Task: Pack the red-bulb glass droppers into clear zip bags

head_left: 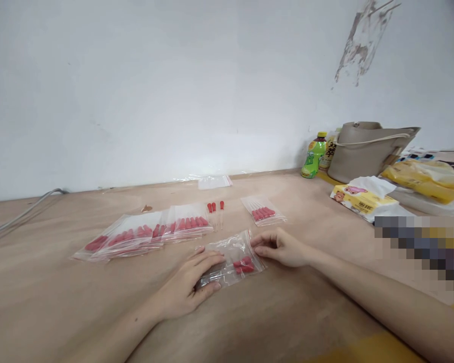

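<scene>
A clear zip-lock bag (227,254) lies on the table in front of me, with several red rubber bulbs (244,264) of droppers showing near its right end. Across the bag's left end rests my left hand (192,282), fingers stretched and thumb apart. My right hand (282,247) has its thumb and fingertips closed at the bag's zip edge. Just beyond the bag lie three loose droppers (214,207) with red bulbs and thin clear stems. To the left are several overlapping packed bags of droppers (136,234). Another packed bag (264,210) lies to the right.
Flat clear bags (214,182) lie by the wall. At the right stand a green bottle (313,156), a grey-beige handbag (359,154) and a tissue pack (363,199), with yellow plastic packaging (427,179) behind. A grey cable (26,214) runs along the left.
</scene>
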A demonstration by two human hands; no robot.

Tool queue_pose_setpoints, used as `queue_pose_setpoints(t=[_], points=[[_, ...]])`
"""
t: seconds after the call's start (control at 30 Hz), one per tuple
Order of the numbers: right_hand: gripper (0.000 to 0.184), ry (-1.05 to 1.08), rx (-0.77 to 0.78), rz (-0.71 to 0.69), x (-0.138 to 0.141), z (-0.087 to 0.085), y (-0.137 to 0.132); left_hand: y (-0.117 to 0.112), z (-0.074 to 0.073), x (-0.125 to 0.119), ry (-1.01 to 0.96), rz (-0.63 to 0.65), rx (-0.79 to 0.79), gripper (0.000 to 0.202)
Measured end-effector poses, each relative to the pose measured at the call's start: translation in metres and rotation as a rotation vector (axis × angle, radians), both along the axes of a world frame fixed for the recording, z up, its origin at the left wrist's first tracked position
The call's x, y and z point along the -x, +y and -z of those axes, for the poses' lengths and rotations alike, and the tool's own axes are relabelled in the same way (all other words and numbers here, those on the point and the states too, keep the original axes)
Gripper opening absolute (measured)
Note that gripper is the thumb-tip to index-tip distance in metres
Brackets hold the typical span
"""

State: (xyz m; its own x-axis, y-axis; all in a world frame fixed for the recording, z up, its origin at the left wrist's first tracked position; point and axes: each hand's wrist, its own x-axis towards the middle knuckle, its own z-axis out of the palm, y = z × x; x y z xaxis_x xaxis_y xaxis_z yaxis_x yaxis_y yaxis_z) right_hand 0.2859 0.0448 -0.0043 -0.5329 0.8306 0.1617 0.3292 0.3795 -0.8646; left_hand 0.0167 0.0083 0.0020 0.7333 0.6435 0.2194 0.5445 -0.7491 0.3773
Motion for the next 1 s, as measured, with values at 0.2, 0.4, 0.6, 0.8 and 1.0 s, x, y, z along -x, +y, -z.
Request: queue_pose_setpoints(t=[0.2,0.4,0.6,0.8,1.0], points=[[0.012,-0.189,-0.266,0.342,0.013,-0.017,0.035,-0.001,-0.002,0.000,-0.030,-0.001,0.039,0.027],[0.018,-0.484,-0.204,0.511,0.070,-0.027,0.087,-0.003,-0.003,-0.001,-0.066,-0.030,0.091,0.011],[0.013,-0.565,-0.094,0.478,0.102,-0.023,0.112,-0.003,-0.002,-0.001,-0.073,-0.036,0.088,0.010],[0.046,-0.526,-0.070,0.471,0.066,-0.029,0.095,-0.003,-0.004,-0.001,-0.032,-0.027,0.048,0.023],[0.062,0.063,-0.046,0.396,0.005,-0.021,0.044,-0.001,-0.003,0.000,-0.009,-0.020,0.013,0.032]])
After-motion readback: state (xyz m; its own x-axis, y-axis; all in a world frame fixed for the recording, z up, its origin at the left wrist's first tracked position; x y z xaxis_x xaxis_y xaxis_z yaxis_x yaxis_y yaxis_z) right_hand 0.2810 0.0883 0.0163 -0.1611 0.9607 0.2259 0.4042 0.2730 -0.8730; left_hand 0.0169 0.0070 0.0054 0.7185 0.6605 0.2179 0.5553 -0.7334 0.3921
